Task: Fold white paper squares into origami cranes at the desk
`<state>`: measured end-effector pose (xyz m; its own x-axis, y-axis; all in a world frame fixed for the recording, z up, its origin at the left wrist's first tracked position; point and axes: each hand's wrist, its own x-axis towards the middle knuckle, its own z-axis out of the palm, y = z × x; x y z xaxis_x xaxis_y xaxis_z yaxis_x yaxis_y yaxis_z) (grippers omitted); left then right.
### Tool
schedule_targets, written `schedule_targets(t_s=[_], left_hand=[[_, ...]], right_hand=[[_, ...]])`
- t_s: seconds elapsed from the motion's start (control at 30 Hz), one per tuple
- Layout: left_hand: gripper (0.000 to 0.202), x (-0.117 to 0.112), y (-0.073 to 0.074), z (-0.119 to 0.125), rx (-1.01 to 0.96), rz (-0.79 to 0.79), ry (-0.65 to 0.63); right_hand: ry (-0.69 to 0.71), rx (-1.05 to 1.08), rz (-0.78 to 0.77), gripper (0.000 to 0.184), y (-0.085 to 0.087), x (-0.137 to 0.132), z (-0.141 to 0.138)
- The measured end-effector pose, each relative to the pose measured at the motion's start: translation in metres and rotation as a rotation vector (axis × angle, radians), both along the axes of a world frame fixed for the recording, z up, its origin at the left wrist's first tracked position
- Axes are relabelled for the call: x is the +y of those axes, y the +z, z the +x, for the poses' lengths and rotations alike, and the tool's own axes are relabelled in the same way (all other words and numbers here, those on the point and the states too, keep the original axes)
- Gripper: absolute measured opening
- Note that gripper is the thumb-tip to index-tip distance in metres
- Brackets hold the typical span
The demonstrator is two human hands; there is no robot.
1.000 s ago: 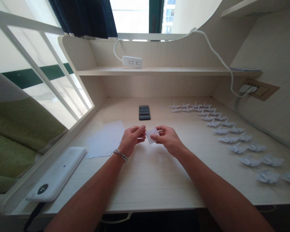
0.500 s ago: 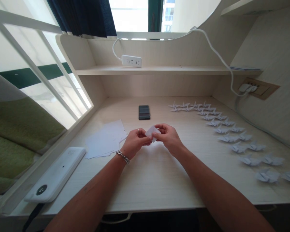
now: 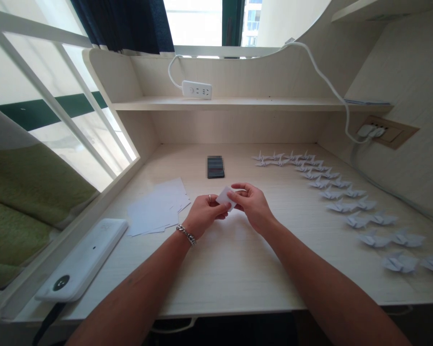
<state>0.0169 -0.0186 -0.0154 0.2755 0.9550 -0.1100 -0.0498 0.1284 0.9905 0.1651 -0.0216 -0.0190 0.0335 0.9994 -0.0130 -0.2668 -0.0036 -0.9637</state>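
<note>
Far to the left of the grip, near the front edge of the desk (image 3: 223, 269), lies a long white flat device (image 3: 82, 259). It has a dark round mark at its near end and a faint mark at its far end, too pale to read. Closer in, just left of the grip, a loose pile of white paper sheets (image 3: 155, 209) lies fanned on the desk.

The left hand (image 3: 204, 214) wears a chain bracelet (image 3: 185, 234) at the wrist and a ring (image 3: 210, 197) on one finger. Its thumb and fingers are pressed together on the left edge of a small folded paper (image 3: 226, 197). The paper is white and tilted, held just above the desk between the two hands. The right hand (image 3: 252, 204) pinches the paper's right side, with its thumb on the near face and its forefinger curled over the top.

Straight beyond the grip a dark phone (image 3: 215, 167) lies flat; its face is blurred, so nothing on it can be read. Higher up, on the shelf, sits a white power strip (image 3: 197, 90) with no legible lettering.

To the right of the grip, paper cranes (image 3: 341, 194) lie in a double row that curves from the back of the desk toward the front right corner. Beyond them a white plug sits in a wall socket (image 3: 377, 131), and its cord runs up over the shelf.
</note>
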Motion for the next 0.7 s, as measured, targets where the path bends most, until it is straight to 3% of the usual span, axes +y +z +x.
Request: schedule_targets(t_s=[0.2,0.43,0.53,0.7], left_hand=[[0.033,0.0056,-0.0016,-0.0032,-0.124,-0.011,0.124],[0.032,0.0046,-0.0022,-0.0006,-0.173,-0.013,0.114],[0.032,0.0043,-0.0012,-0.0002,-0.142,0.019,0.124],[0.032,0.0027,0.0008,0.0001,-0.060,0.050,0.127]], right_hand=[[0.112,0.014,0.026,0.049,-0.0045,-0.0007,-0.0044],[0.045,0.092,-0.040,0.041,-0.0022,-0.0004,-0.0060],[0.046,0.143,-0.056,0.041,-0.0001,-0.0010,-0.0074],[-0.065,0.223,-0.091,0.041,0.0029,0.0005,-0.0061]])
